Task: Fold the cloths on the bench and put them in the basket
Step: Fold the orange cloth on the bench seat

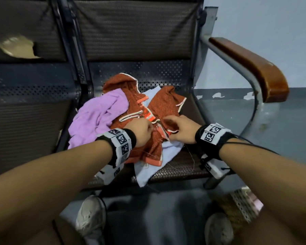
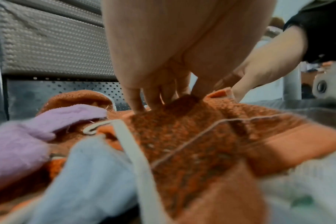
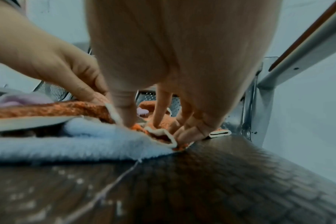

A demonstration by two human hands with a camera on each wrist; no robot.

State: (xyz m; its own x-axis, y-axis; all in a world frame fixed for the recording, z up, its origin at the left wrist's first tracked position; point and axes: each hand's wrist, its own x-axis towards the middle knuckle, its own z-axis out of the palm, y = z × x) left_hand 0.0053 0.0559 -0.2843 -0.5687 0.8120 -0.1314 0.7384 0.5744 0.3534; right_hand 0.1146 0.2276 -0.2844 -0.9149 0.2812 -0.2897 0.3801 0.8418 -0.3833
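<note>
From the head view, a person leans over a worktop (image 1: 175, 169) of perforated metal seats, both hands buried in a heap of cloths. The left hand (image 1: 140, 131) and right hand (image 1: 181, 129) meet at the near edge of an orange cloth (image 1: 159, 105), each pinching its white-trimmed hem. A purple cloth (image 1: 97, 115) lies crumpled to the left of it, touching; a blue cloth (image 1: 154, 167) spreads underneath and hangs over the seat's front lip. A wooden armrest (image 1: 251, 68) curves at the right. Down by the person's shoes, a woven basket (image 1: 240, 204) stands on the floor beside the right forearm, its inside hidden.

From the left wrist, the fingers (image 2: 136, 98) curl down into a raised fold of the orange cloth (image 2: 182, 136), gripping it, with the right hand (image 2: 259, 68) reaching in alongside. The purple cloth (image 2: 29, 136) sits at left, the blue cloth (image 2: 86, 174) in front, blurred.

From the right wrist, thumb and fingers (image 3: 161, 109) pinch the orange cloth (image 3: 48, 110) by its trim, right over the blue cloth (image 3: 77, 144) on the dark seat. The left hand (image 3: 58, 63) grips the same hem just beside them.
</note>
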